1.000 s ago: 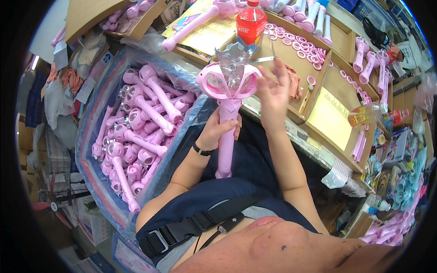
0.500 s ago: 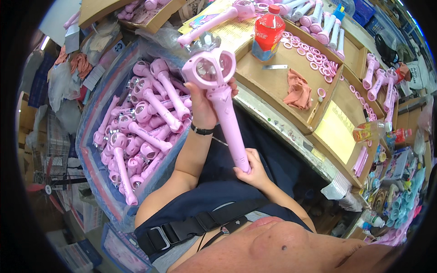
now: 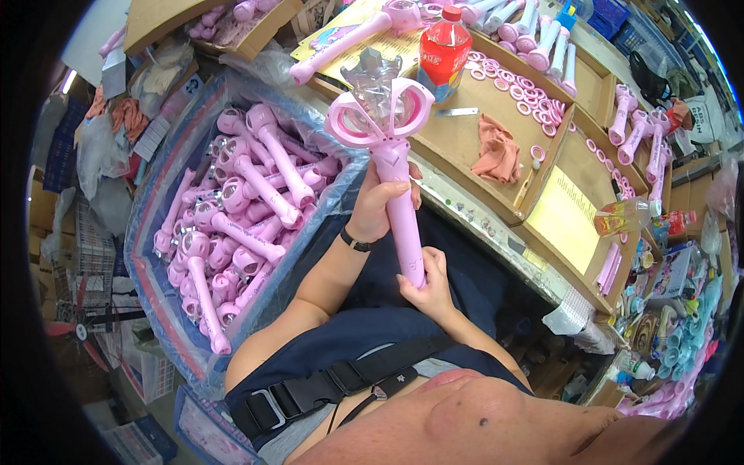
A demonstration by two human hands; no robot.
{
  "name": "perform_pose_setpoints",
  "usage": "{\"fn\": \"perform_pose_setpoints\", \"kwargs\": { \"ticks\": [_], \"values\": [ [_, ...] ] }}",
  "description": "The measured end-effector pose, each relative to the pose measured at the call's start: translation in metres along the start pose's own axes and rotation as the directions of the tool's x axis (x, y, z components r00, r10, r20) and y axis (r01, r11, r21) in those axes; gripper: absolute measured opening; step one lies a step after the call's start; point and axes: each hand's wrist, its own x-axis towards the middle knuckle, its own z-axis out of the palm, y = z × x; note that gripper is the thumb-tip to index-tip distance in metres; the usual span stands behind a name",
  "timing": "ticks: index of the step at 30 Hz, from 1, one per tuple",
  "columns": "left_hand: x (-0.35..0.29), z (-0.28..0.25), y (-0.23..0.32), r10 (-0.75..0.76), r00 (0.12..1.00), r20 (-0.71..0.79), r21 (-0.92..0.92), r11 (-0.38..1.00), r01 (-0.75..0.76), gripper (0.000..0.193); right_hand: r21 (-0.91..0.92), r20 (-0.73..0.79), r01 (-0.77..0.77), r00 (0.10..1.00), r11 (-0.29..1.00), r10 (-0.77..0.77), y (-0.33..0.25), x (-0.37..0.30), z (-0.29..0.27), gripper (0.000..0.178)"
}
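Note:
Upright in front of me is a pink toy wand [image 3: 402, 221], its pink head panels spread apart around a clear dome with a silver-grey crown on top. My left hand [image 3: 375, 203], with a dark band at the wrist, is wrapped round the upper handle just below the head. Lower down, the fingers of my right hand [image 3: 434, 288] close on the handle's bottom end. To the left, a plastic-lined blue bin [image 3: 151, 314] holds a heap of similar pink wands [image 3: 252, 174]. Another pink wand [image 3: 349, 45] lies on the table beyond.
A red-capped bottle [image 3: 444, 56] stands beside the wand's head. Cardboard trays [image 3: 465, 182] hold pink rings [image 3: 535, 97], an orange cloth [image 3: 497, 149], a small metal strip [image 3: 456, 112] and a yellow sheet [image 3: 559, 221]. More wands lie at the far right.
The wand's head panels have spread apart, and the clear dome and crown now stand higher. My left hand has slid from the head down to the upper handle.

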Motion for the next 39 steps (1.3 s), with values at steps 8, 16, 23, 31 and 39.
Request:
{"fn": "perform_pose_setpoints", "kwargs": {
  "ticks": [8, 16, 23, 31, 39],
  "values": [
    [0.021, -0.007, 0.014, 0.194, 0.978, -0.072, -0.002, 0.981, -0.195, 0.093, 0.112, 0.108, 0.000, 0.994, 0.994, -0.012, 0.006, -0.011, 0.002, 0.057],
    [0.007, -0.008, 0.001, -0.035, 0.999, -0.006, 0.153, 0.988, 0.035, 0.050, 0.019, 0.072, -0.037, 0.997, 0.999, 0.036, 0.012, -0.012, 0.000, 0.058],
    [0.003, -0.012, -0.004, 0.049, 0.996, 0.077, 0.085, 0.995, -0.055, 0.053, 0.016, 0.074, -0.045, 0.996, 0.999, 0.044, 0.010, -0.014, -0.001, 0.057],
    [0.009, -0.013, 0.013, 0.037, 0.996, 0.078, 0.002, 0.999, -0.037, 0.076, -0.203, -0.186, 0.188, 0.956, 0.961, -0.226, -0.013, 0.020, -0.032, 0.031],
    [0.006, -0.002, 0.007, 0.012, 0.999, 0.049, 0.098, 0.995, -0.017, 0.080, -0.224, -0.332, 0.382, 0.835, 0.897, -0.439, -0.085, 0.066, -0.068, 0.021]
  ]
}}
